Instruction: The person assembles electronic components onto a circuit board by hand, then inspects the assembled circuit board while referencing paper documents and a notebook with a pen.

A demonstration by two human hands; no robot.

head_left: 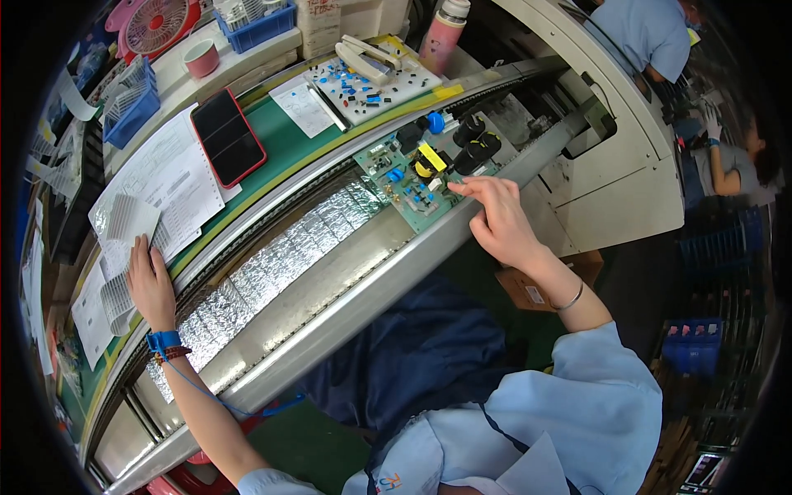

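Note:
My left hand (150,285) lies with its fingers stretched out on paper sheets beside the conveyor, touching a curled white strip (118,297). A blue wrist strap (163,340) with a cord is round that wrist. My right hand (499,216) is over the near right edge of a green circuit board (422,216), index finger reaching to its parts, thumb apart from it; I see nothing held. The board sits across the conveyor rails and carries black capacitors (477,148), a yellow-topped transformer (431,158) and blue parts (395,175).
Foil (289,247) lines the conveyor bed behind the metal front rail (346,301). Behind stand a red-edged phone (228,139), a tray of loose components (371,87) with a cream-handled tool, blue bins (132,111) and a pink bottle (444,37). Other people work at right.

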